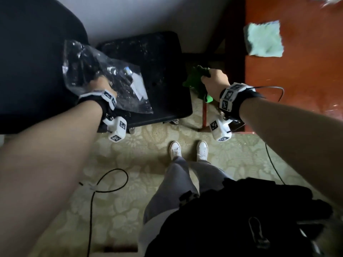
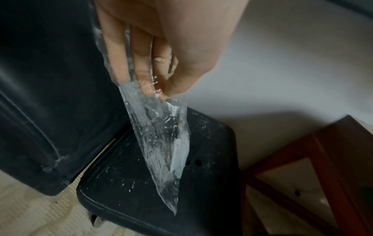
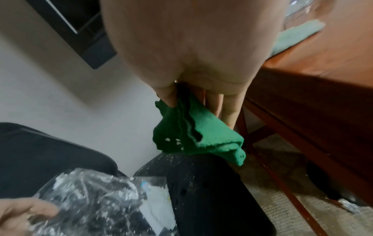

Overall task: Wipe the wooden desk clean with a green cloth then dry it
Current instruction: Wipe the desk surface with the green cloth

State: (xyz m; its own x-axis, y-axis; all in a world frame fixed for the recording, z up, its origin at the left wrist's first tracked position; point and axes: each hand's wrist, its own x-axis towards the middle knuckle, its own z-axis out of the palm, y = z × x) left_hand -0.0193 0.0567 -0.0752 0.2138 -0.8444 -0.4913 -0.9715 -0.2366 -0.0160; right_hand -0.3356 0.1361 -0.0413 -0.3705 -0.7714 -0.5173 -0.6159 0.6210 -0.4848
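Observation:
My right hand (image 1: 213,80) pinches a crumpled dark green cloth (image 1: 196,83), which hangs in the air left of the reddish wooden desk (image 1: 306,71); in the right wrist view the green cloth (image 3: 193,135) dangles from thumb and fingers. My left hand (image 1: 100,84) grips a clear plastic bag (image 1: 104,78) above a black stool (image 1: 163,71). In the left wrist view the bag (image 2: 161,143) hangs pinched between thumb and fingertips (image 2: 145,89), with a white scrap inside it. A pale mint cloth (image 1: 264,38) lies flat on the desk near its left edge.
The black stool on castors stands between a large dark chair (image 1: 27,62) and the desk's leg (image 1: 204,112). Black cables (image 1: 111,182) trail across the patterned floor. My white shoes (image 1: 188,149) stand near the desk corner. A black bag (image 1: 241,219) hangs at my waist.

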